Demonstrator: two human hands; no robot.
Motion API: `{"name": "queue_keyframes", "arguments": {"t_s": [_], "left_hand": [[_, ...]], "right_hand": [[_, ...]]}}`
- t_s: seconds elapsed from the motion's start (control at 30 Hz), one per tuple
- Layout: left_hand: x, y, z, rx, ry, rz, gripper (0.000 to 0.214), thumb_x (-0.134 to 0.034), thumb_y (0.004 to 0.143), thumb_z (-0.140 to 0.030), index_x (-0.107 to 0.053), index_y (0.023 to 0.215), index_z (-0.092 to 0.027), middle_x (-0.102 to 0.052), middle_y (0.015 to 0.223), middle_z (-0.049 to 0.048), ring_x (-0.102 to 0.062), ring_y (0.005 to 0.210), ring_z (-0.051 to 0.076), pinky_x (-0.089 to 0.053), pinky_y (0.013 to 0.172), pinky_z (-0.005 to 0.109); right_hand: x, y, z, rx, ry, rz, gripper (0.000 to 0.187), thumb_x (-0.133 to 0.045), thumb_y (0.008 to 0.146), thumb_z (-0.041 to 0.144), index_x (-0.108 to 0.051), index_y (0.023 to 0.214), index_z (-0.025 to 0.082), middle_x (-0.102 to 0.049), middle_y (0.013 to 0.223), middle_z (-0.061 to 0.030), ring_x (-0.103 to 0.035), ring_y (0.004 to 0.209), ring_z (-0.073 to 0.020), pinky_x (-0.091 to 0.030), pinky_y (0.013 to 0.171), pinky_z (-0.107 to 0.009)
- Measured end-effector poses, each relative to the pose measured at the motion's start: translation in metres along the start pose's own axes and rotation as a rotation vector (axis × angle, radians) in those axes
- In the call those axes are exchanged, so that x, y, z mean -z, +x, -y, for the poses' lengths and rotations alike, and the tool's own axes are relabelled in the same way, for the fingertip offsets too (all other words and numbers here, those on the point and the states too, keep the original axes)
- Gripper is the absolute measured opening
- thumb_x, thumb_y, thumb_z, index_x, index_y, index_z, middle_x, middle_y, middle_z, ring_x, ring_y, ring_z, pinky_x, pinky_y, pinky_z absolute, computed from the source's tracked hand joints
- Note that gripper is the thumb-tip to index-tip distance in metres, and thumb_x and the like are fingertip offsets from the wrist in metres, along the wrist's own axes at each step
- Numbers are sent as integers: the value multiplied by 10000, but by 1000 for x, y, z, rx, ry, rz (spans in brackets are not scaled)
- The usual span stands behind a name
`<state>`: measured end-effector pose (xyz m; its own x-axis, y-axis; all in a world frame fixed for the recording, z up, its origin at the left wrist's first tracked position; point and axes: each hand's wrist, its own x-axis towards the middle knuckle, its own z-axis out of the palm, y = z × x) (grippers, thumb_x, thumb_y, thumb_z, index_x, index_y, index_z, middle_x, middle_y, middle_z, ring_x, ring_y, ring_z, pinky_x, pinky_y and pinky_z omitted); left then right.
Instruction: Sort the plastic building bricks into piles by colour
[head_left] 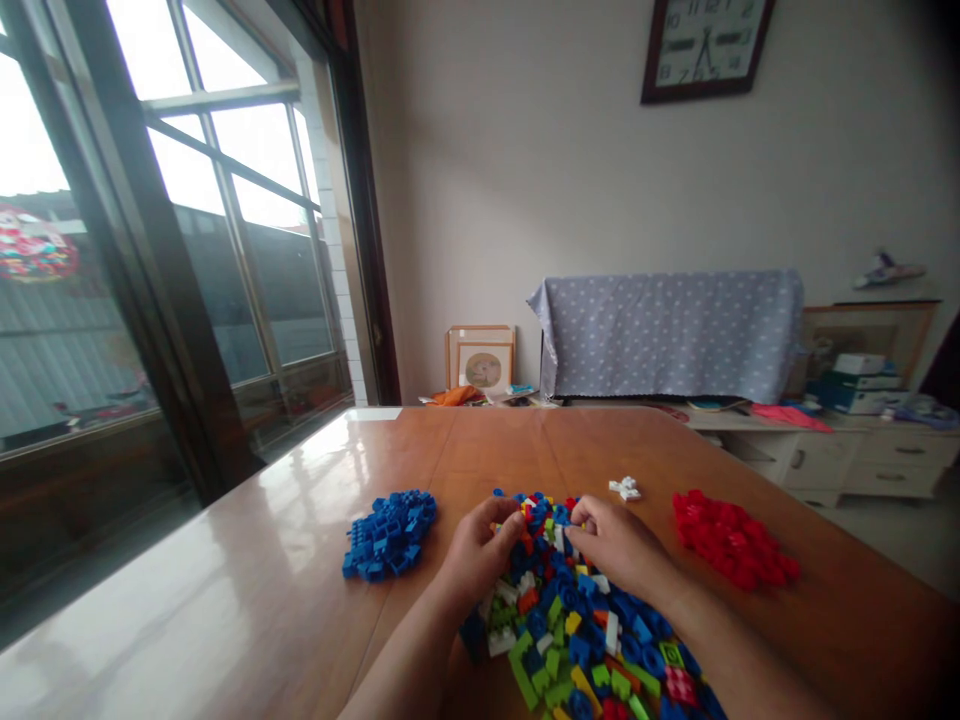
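Note:
A mixed heap of toy building bricks point(568, 595) in blue, green, white, yellow, orange and red lies in front of me on the table. At its far left edge is my left hand point(481, 540), fingers curled in and thumb close to them. Over the heap's far right side, my right hand point(611, 538) is also closed, its thumb tip beside a white brick point(559, 540). Whatever either hand's fingers hold is too small or hidden to make out. To the left sits a pile of blue bricks point(390, 535), to the right a pile of red bricks point(733, 538).
A few white bricks point(624, 488) lie beyond my right hand on the brown wooden table point(495, 445). Behind the table stand a low white cabinet point(832, 462) and something under a spotted grey-blue cloth point(671, 335). Glass windows point(247, 220) line the left side.

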<state>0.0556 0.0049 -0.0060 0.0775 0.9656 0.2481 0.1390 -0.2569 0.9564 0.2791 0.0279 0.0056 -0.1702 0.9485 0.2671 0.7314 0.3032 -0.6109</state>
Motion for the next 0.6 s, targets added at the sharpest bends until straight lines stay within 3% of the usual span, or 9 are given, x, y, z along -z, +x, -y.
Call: {"name": "queue_keyframes", "arguments": {"t_s": [0.13, 0.27, 0.5, 0.6], "left_hand": [[0, -3, -4, -73, 94, 14, 407, -630, 853, -510, -723, 1051, -166, -724, 961, 79, -636, 865, 207, -491, 773, 274], [1, -5, -9, -105, 97, 22, 404, -634, 854, -496, -718, 1062, -159, -718, 956, 83, -625, 863, 207, -483, 765, 274], [-7, -8, -12, 13, -191, 173, 432, -736, 757, -513, -723, 959, -132, -711, 847, 70, -623, 781, 186, -472, 694, 256], [-5, -4, -11, 63, -331, 114, 404, -782, 729, -459, -714, 945, -125, -704, 835, 66, -616, 736, 158, -468, 680, 247]], "right_hand": [[-6, -1, 6, 128, 100, -117, 118, -567, 829, 328, -591, 877, 223, -615, 714, 16, -582, 653, -155, -416, 596, -252], [-11, -10, 20, 240, 147, -123, 125, -575, 839, 286, -583, 947, 223, -613, 784, 9, -584, 693, -153, -459, 649, -266], [-20, -22, 37, 336, 198, -82, 195, -545, 847, 195, -598, 1030, 234, -660, 879, -10, -623, 785, -163, -505, 733, -283], [-20, -21, 36, 345, 203, -88, 305, -554, 842, 194, -595, 1140, 243, -678, 955, -22, -647, 841, -168, -524, 788, -290]]}}
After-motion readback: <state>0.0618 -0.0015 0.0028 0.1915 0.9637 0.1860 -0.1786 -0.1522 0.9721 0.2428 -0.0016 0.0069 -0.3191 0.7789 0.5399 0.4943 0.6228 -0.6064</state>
